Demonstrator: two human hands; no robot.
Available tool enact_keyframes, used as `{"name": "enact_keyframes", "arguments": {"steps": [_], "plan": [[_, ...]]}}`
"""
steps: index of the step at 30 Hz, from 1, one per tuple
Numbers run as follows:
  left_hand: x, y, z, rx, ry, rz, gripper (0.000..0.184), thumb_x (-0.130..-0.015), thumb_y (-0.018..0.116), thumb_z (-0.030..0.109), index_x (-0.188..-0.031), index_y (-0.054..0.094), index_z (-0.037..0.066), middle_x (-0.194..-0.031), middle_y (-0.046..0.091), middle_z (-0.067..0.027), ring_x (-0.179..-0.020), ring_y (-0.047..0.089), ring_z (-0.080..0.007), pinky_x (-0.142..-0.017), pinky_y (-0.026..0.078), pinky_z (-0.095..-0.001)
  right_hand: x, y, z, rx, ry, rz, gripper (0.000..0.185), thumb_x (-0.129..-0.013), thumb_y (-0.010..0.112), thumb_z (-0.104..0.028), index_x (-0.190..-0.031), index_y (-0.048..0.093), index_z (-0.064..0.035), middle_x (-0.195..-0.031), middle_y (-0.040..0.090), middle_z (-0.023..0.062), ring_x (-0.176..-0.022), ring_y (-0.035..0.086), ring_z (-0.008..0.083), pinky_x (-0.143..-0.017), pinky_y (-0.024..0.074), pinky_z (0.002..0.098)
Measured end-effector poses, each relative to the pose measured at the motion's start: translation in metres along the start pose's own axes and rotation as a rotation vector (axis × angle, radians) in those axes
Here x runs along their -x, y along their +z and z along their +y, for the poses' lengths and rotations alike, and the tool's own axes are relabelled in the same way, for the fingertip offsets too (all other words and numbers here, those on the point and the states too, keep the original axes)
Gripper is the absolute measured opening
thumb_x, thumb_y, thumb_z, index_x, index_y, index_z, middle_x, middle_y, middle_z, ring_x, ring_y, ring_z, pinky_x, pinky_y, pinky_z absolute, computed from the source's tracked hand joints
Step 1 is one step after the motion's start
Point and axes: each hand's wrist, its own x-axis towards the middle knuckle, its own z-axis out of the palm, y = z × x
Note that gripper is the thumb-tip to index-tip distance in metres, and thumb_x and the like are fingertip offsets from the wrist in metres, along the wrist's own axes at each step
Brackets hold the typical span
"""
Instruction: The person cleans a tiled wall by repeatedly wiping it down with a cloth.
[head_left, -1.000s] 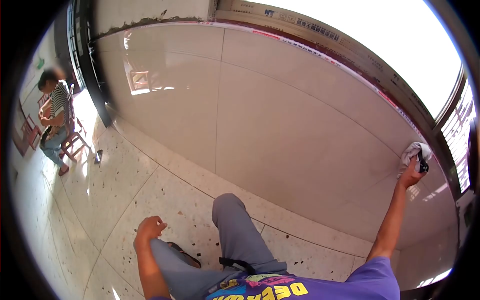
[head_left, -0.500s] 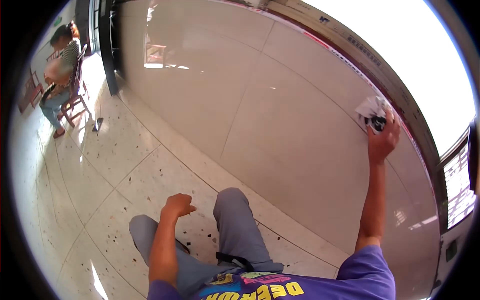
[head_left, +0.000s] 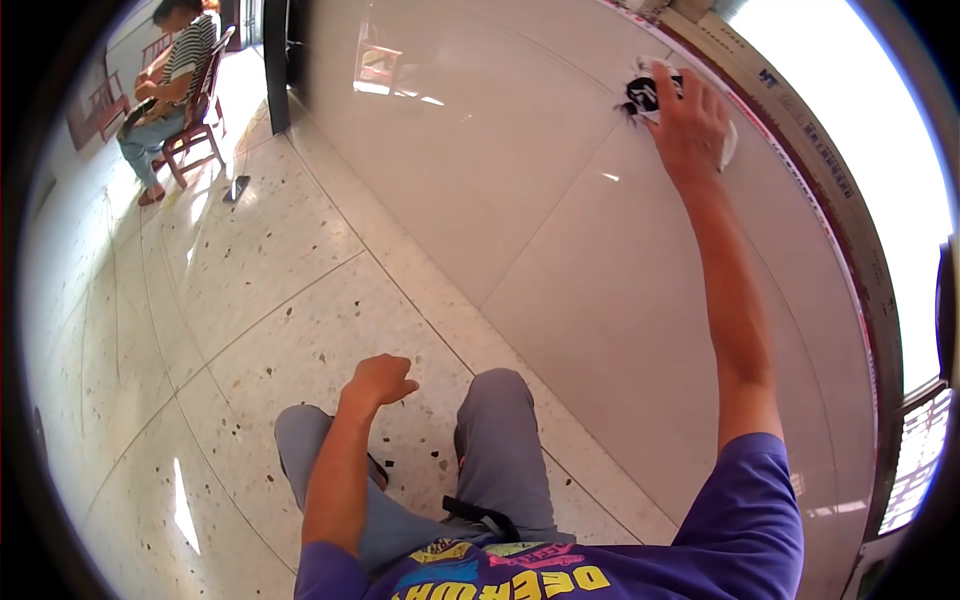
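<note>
My right hand (head_left: pixel 692 130) reaches far out and presses a crumpled white cloth with black print (head_left: pixel 655 95) flat on the glossy beige tiled wall (head_left: pixel 560 150). Its fingers lie over the cloth, close to the wall's upper edge. Part of the cloth sticks out to the right of the hand. Above my left knee, my left hand (head_left: pixel 383 379) hangs in the air with its fingers curled in, and nothing shows in it.
Along the wall's top runs a brown cardboard-like strip (head_left: pixel 800 120) with printing. Speckled floor tiles (head_left: pixel 300 330) stretch to the left. At upper left a person (head_left: pixel 180 85) sits on a wooden chair (head_left: pixel 200 135), and a dark flat object (head_left: pixel 236 189) lies on the floor nearby.
My right hand and the cloth have slid up and left along the wall, the arm now straighter. The view has shifted somewhat; my left hand stays curled above the knee.
</note>
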Motion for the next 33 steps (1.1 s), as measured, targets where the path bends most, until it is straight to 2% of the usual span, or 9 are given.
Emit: {"name": "enact_keyframes", "arguments": {"steps": [1,2,6,11,15,20,26,29,33], "plan": [[0.001,0.000,-0.001,0.008,-0.008,0.004,0.041,-0.090,0.065,0.044,-0.110,0.069,0.008,-0.104,0.072,-0.0146,-0.101,0.067,-0.0343,-0.084,0.053,-0.0456,0.000,0.011,-0.014,-0.024,-0.029,-0.004,0.076,-0.059,0.089,-0.027,-0.127,0.056,-0.0236,-0.111,0.056,0.0029,-0.100,0.059,0.0247,-0.081,0.0471,0.0396],[0.001,0.000,-0.003,0.010,-0.011,0.003,0.041,-0.090,0.065,0.044,-0.109,0.069,0.008,-0.104,0.072,-0.0146,-0.101,0.067,-0.0344,-0.084,0.053,-0.0457,0.001,0.020,-0.028,-0.054,-0.054,0.034,0.062,-0.067,0.082,-0.021,-0.124,0.058,-0.0220,-0.109,0.056,0.0033,-0.097,0.058,0.0243,-0.079,0.0463,0.0389],[0.002,-0.001,-0.009,0.009,-0.038,-0.013,0.040,-0.090,0.065,0.043,-0.107,0.069,0.008,-0.101,0.072,-0.0146,-0.099,0.067,-0.0347,-0.083,0.053,-0.0459,0.027,0.061,-0.080,-0.101,-0.101,0.083,0.035,-0.082,0.062,-0.013,-0.117,0.063,-0.0196,-0.106,0.057,0.0053,-0.090,0.056,0.0235,-0.075,0.0446,0.0391],[-0.003,0.004,-0.013,0.011,-0.024,-0.010,0.039,-0.090,0.064,0.043,-0.105,0.068,0.007,-0.101,0.071,-0.0148,-0.100,0.067,-0.0346,-0.083,0.053,-0.0462,0.097,0.071,-0.127,-0.251,-0.303,-0.082,0.033,-0.079,0.064,-0.013,-0.112,0.064,-0.0155,-0.103,0.058,0.0073,-0.088,0.055,0.0247,-0.075,0.0445,0.0390],[-0.001,0.000,-0.008,0.012,-0.027,-0.015,0.040,-0.090,0.064,0.044,-0.108,0.068,0.008,-0.103,0.071,-0.0146,-0.102,0.066,-0.0344,-0.084,0.053,-0.0457,0.138,0.051,-0.121,-0.284,-0.329,-0.147,0.035,-0.078,0.064,-0.011,-0.113,0.063,-0.0143,-0.106,0.059,0.0076,-0.093,0.056,0.0250,-0.079,0.0453,0.0393],[-0.003,-0.002,-0.003,0.011,-0.016,-0.012,0.040,-0.089,0.065,0.043,-0.110,0.069,0.008,-0.107,0.071,-0.0145,-0.104,0.066,-0.0338,-0.086,0.053,-0.0447,0.143,-0.010,-0.043,-0.237,-0.225,-0.172,0.047,-0.076,0.067,-0.008,-0.122,0.061,-0.0156,-0.113,0.059,0.0078,-0.101,0.058,0.0263,-0.085,0.0464,0.0418],[0.000,-0.002,-0.001,0.076,-0.039,-0.010,0.039,-0.088,0.067,0.041,-0.107,0.070,0.007,-0.106,0.071,-0.0142,-0.103,0.066,-0.0341,-0.085,0.053,-0.0442,0.174,-0.118,0.099,-0.021,0.057,-0.240,0.076,-0.067,0.080,-0.009,-0.138,0.056,-0.0206,-0.125,0.058,0.0085,-0.108,0.059,0.0296,-0.090,0.0465,0.0441],[0.004,-0.004,-0.008,0.068,-0.032,0.027,0.040,-0.089,0.066,0.040,-0.110,0.069,0.005,-0.093,0.073,-0.0147,-0.088,0.070,-0.0326,-0.077,0.055,-0.0428,0.219,-0.175,0.165,0.103,0.200,-0.192,0.080,-0.066,0.084,-0.012,-0.139,0.054,-0.0200,-0.128,0.058,0.0097,-0.114,0.058,0.0313,-0.094,0.0460,0.0448],[0.040,-0.027,0.002,0.307,-0.116,0.030,0.039,-0.089,0.067,0.034,-0.110,0.068,0.002,-0.076,0.071,-0.0168,-0.065,0.070,-0.0257,-0.066,0.055,-0.0388,0.298,-0.243,0.240,0.225,0.366,-0.120,0.082,-0.067,0.086,-0.015,-0.141,0.051,-0.0164,-0.131,0.057,0.0125,-0.121,0.056,0.0341,-0.099,0.0457,0.0456]]}}
